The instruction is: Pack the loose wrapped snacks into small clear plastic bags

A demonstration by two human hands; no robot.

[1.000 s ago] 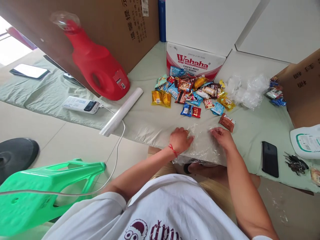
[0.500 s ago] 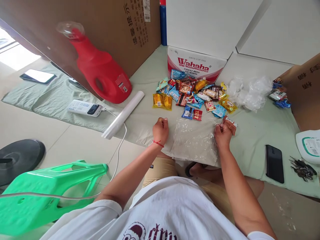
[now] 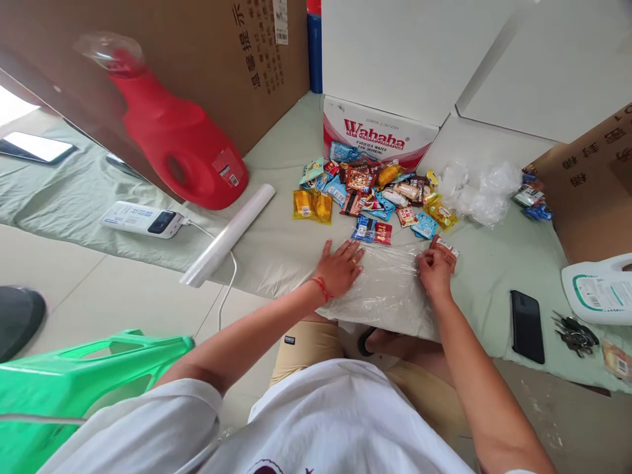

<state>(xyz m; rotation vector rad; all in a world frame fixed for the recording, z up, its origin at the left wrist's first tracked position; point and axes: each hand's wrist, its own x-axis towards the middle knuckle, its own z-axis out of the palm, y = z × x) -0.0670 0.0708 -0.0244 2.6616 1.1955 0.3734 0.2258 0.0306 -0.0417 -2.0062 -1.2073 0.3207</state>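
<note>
A thin sheet of clear plastic wrap (image 3: 388,280) lies spread on the cloth in front of me, its edges hard to make out. My left hand (image 3: 340,268) rests on its left part, palm down with fingers apart. At the sheet's right edge, my right hand (image 3: 434,271) is closed in a pinch on the film. Just beyond those fingers lies a brown snack packet (image 3: 446,250), partly hidden by the hand. A blue packet (image 3: 363,228) and a red packet (image 3: 383,233) sit side by side at the sheet's far edge.
Behind is a heap of wrapped snacks (image 3: 363,181) against a Wahaha carton (image 3: 378,131). Crumpled clear plastic (image 3: 478,191) lies right of it. A wrap roll (image 3: 230,234), power bank (image 3: 143,219) and red jug (image 3: 180,138) are leftward; a phone (image 3: 527,326) and keys (image 3: 575,336) rightward.
My left hand has gone from a closed pinch at the sheet's left edge to lying flat on it, further right. My right hand stays at the right edge. The view has shifted slightly.
</note>
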